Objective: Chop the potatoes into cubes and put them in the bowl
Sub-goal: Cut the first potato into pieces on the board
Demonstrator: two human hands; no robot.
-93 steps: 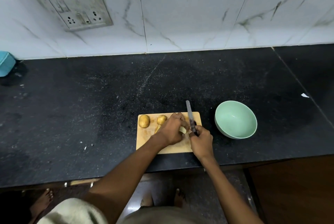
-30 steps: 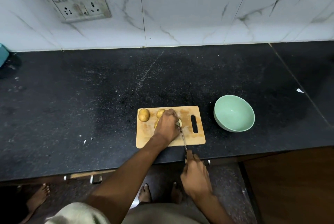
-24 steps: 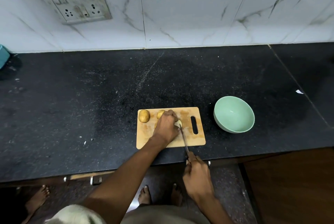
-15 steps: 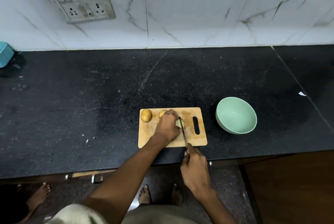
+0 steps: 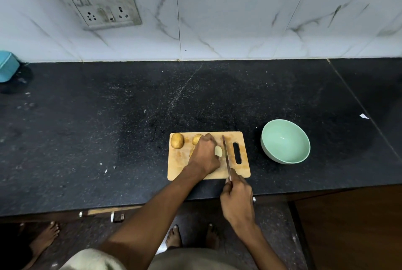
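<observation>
On the cutting board [image 5: 180, 167], left hand [image 5: 203, 156] fingers grip a cut potato [image 5: 218, 151] — right hand [image 5: 237, 197] fingers hold the knife [image 5: 226, 156].

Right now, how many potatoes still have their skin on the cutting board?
2: one potato at the board's far-left corner, another beside it, partly behind the left hand. Pieces may hide under that hand.

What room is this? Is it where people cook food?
Most likely a home kitchen. A dark stone counter runs under a tiled wall, and on it a wooden cutting board holds potatoes, with a green bowl beside it.
</observation>
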